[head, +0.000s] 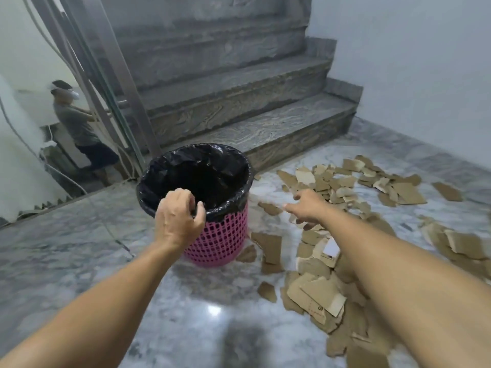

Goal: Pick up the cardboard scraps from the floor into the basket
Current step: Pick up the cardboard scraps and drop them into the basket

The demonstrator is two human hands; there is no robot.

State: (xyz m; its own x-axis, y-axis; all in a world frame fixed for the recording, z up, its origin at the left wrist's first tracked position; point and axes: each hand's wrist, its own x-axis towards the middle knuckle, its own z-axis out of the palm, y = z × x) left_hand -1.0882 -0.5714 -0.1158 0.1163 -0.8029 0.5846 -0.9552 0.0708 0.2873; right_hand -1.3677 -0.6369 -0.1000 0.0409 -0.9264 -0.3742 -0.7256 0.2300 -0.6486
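Cardboard scraps (342, 197) strewn over floor (79, 248), right of basket (220, 235), running in band from stairs (239, 107) side back toward person. Basket pink, black bag liner (202, 166), looks empty inside. Left hand (178, 216) at basket's near rim, fingers curled on liner edge. Right hand (308, 205) fingers spread, holding nothing, over the scraps nearest basket. Right hand much nearer to scraps; likely picks 1st. Other person (79, 123) at far left.
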